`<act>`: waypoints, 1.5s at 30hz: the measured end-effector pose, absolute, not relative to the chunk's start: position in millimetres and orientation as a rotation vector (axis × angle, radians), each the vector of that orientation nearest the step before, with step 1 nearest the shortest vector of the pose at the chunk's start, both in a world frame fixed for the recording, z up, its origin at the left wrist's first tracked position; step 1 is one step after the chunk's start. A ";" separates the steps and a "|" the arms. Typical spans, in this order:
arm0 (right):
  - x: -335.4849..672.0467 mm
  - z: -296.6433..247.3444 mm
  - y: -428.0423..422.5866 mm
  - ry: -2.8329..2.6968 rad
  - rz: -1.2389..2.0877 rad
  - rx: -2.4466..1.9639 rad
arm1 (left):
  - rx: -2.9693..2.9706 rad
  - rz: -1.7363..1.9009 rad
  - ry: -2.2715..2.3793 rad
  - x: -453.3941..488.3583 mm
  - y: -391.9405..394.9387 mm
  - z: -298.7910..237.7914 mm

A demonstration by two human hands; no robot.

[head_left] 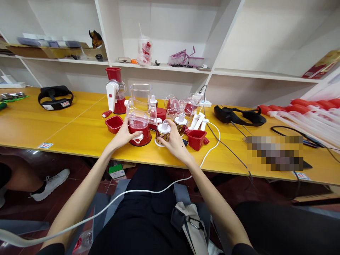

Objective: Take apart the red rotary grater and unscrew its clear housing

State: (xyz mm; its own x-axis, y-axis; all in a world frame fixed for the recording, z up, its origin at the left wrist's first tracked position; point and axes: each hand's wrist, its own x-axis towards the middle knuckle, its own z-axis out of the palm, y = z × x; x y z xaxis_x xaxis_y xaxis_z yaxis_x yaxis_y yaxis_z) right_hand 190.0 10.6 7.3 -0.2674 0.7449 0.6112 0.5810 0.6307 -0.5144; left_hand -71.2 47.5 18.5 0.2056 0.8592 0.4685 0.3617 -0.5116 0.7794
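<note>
My left hand [122, 134] is closed around the left side of a rotary grater's red base [140, 134], its thumb near the white lever on the front. A clear plastic grater body [140, 101] with a tall chute sits on that base. Just to the right, my right hand [175, 142] has its fingers wrapped around a metal grater drum [162, 131] with a white top, which stands upright on the table. A second grater drum [180, 123] is right behind that hand. Close by are a red food pusher [196, 139] and white crank handles [197, 121].
An assembled rotary grater [114, 92] stands at the back left, a red cup [114, 124] before it. Clear grater bodies [183, 105] lie behind the drums. A white cable [216, 141] crosses the table's right side. Black headsets [55, 98] lie on both sides.
</note>
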 end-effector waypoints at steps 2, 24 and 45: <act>189.9 6.2 11.9 -1.946 0.221 -1.075 | 1.979 1.225 1.102 -75.0 45.9 23.0; 162.9 61.8 21.1 -1.825 0.053 -0.877 | 1.805 1.210 1.058 -72.9 25.5 1.9; 93.9 97.8 71.4 -1.686 0.474 -0.872 | 1.600 1.356 0.873 -72.0 43.3 -10.0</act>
State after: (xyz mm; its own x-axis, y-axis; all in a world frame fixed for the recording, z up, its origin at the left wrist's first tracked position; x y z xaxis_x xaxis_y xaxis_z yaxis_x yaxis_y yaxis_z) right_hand 93.9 71.4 97.8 -0.1028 0.7531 0.6498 0.3040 0.6458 -0.7003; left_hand -72.0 43.3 -10.0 0.1713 0.9015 0.3975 -0.0114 -0.4016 0.9157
